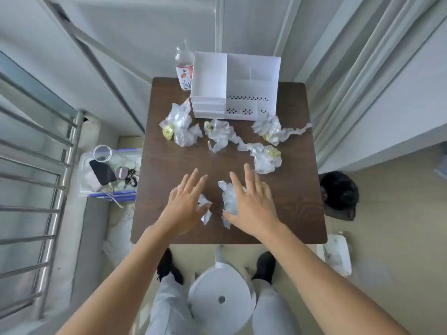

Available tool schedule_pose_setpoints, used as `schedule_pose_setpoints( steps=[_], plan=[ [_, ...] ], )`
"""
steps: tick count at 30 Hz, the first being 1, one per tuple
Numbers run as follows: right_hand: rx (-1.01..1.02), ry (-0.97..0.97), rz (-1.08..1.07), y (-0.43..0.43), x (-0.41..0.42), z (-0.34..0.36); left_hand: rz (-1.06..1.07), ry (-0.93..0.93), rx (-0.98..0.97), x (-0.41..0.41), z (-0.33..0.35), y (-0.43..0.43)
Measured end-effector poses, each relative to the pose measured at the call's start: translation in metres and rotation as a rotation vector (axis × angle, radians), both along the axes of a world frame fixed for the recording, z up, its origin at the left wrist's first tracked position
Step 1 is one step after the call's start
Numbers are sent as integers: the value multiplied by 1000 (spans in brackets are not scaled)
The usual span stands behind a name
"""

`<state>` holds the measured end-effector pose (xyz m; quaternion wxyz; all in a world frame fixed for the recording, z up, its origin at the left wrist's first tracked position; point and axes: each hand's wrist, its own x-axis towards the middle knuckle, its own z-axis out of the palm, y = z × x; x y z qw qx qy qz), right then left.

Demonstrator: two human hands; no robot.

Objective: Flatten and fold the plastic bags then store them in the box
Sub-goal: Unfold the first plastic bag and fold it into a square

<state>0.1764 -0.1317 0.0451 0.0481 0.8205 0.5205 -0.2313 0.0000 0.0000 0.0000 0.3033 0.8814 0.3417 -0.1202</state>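
My left hand [186, 204] and right hand [252, 206] are spread, fingers straight. A crumpled plastic bag [228, 198] lies between them, touching both.

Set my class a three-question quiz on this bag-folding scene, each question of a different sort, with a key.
1. True or false: the white box already holds folded bags.
2. What stands beside the box at the table's far edge? A bottle; B cup; C phone.
3. Fill in: the left hand and right hand, fingers spread, press on a crumpled ____.
Key: 1 false; 2 A; 3 plastic bag.
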Motion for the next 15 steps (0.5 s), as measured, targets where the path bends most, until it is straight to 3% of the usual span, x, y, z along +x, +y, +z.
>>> schedule_pose_setpoints(
  steps=[3, 9, 15],
  plan=[
    [59, -93, -54, 1, 14, -42, -35, 4, 85, 10, -32, 2],
    [314, -263, 3, 31, 66, -113, 38, -309, 287, 36, -81, 45],
    [537, -215, -91, 69, 90, -157, 11, -516, 449, 77, -110, 80]
  ],
)
